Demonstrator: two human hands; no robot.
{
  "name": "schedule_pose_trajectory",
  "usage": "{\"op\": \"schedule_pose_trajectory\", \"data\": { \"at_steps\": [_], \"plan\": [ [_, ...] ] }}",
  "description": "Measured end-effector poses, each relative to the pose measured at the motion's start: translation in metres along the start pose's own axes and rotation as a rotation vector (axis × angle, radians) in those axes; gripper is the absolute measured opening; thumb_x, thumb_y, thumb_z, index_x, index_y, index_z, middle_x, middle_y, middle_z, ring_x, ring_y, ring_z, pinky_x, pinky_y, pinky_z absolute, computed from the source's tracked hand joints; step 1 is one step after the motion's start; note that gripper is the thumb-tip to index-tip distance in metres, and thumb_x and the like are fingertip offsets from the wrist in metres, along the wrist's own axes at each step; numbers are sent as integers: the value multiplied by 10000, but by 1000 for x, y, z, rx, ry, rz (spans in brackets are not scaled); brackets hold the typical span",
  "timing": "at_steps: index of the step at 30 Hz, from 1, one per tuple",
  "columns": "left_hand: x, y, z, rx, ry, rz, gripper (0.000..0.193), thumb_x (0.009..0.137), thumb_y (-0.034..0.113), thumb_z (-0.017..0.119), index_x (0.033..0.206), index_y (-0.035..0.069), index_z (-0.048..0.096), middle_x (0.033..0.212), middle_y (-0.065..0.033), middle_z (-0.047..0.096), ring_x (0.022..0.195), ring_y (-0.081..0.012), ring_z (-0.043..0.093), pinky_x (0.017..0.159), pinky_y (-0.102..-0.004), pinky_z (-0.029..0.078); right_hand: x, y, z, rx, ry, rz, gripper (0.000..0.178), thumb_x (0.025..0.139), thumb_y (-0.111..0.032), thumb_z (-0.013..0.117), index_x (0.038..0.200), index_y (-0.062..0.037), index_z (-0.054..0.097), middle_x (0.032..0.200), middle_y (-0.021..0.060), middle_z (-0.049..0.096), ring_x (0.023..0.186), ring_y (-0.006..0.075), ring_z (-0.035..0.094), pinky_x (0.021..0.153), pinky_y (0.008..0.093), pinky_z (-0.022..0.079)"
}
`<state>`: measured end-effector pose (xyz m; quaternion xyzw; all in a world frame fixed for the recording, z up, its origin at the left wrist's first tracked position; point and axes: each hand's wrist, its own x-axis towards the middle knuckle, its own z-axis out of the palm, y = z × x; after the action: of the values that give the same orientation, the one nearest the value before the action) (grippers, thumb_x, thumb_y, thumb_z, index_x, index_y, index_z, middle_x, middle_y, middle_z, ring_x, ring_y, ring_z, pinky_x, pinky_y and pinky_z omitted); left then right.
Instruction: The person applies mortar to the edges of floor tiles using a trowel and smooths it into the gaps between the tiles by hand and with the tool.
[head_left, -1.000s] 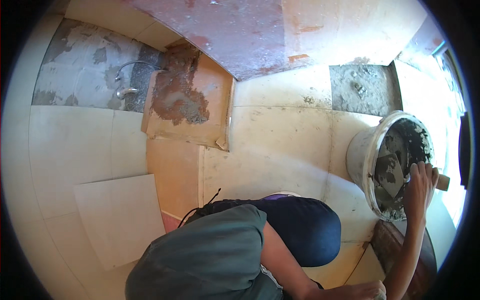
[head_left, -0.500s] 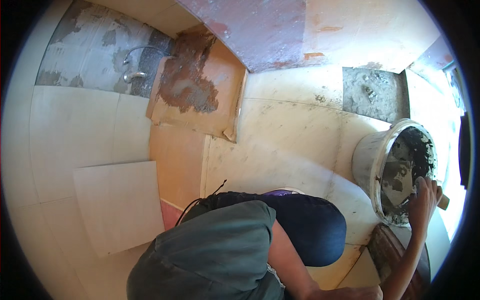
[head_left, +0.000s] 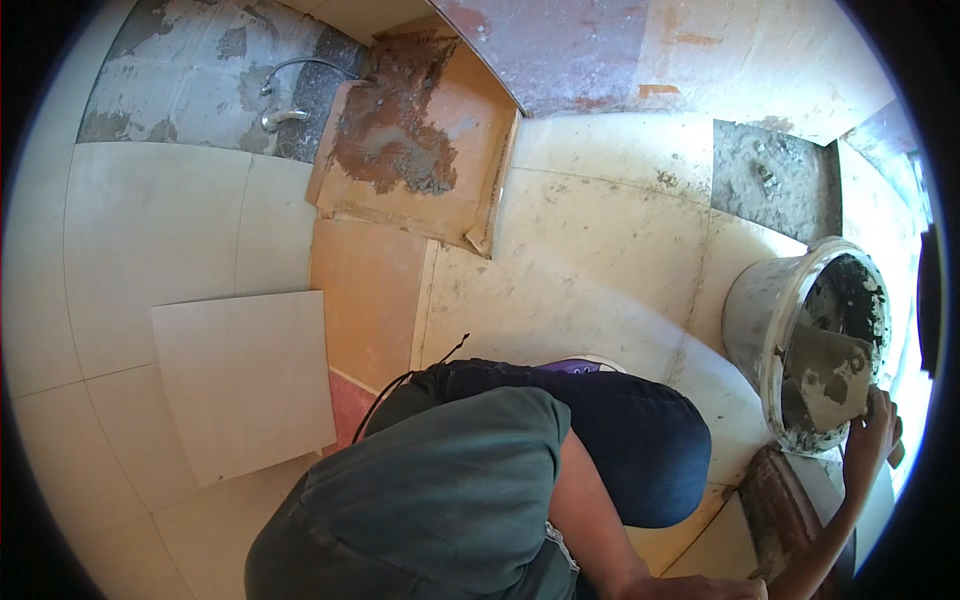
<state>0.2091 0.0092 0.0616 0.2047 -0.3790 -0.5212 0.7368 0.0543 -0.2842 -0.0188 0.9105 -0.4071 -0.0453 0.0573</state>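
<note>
My right hand (head_left: 872, 440) is closed round the handle of a trowel (head_left: 850, 372) at the mouth of a bucket. The trowel's wide flat blade is smeared with grey mortar and lies partly inside the rim. The whitish bucket (head_left: 750, 305) is tilted, its mouth toward the right, with dark and grey mortar caked on its inner wall. My left arm comes out of a dark green sleeve, and my left hand (head_left: 715, 588) shows only in part at the lower edge. Its fingers are cut off there.
A mortar-smeared brown board (head_left: 470, 185) lies on the pale tiled floor (head_left: 590, 230). A loose pale tile (head_left: 245, 385) lies at left. Near the far wall, a bare grey patch (head_left: 775, 180) interrupts the tiles. A metal tap (head_left: 285, 118) stands out at upper left. My dark-clothed knee (head_left: 650, 450) is in front.
My right hand has moved down and slightly right, drawing the trowel toward the bucket's mouth. More of the blade now shows. The whole view has shifted slightly.
</note>
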Motion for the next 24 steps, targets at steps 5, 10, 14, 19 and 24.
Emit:
{"op": "schedule_pose_trajectory", "data": {
  "at_steps": [5,10,14,19,24],
  "plan": [
    [-2,-5,6,35,8,43,260,933,20,521,1182,71,578,1152,-118,562,1082,-314,569,876,-429,497,-5,-13,-29,90,-143,129,353,916,-48,619,1269,-34,614,1169,109,658,1129,277,597,1059,422,381],
    [-5,-7,8,81,13,109,261,924,9,515,1172,55,583,1145,-132,572,1077,-326,576,883,-434,496,-23,-14,-40,290,-137,314,344,981,-41,530,1315,8,594,1160,182,676,1075,280,639,954,411,481],
    [-15,7,4,64,-2,83,275,916,-4,508,1174,51,585,1147,-140,574,1078,-331,578,887,-432,493,-44,-5,-31,484,-102,375,358,993,-58,527,1339,24,574,1178,186,669,1048,226,641,899,384,513],
    [-13,10,8,23,-54,24,247,940,26,504,1172,45,585,1145,-146,573,1080,-345,571,896,-439,480,-75,6,-40,516,-42,503,352,998,-124,529,1310,30,585,1190,221,662,1040,295,651,917,407,500],
    [-19,-3,0,20,-56,38,248,946,44,526,1185,52,590,1118,-141,574,1025,-349,574,889,-433,472,-94,-36,-25,259,-38,503,367,991,-184,546,1283,33,598,1169,253,662,1033,361,647,937,427,484]
  ]
}}
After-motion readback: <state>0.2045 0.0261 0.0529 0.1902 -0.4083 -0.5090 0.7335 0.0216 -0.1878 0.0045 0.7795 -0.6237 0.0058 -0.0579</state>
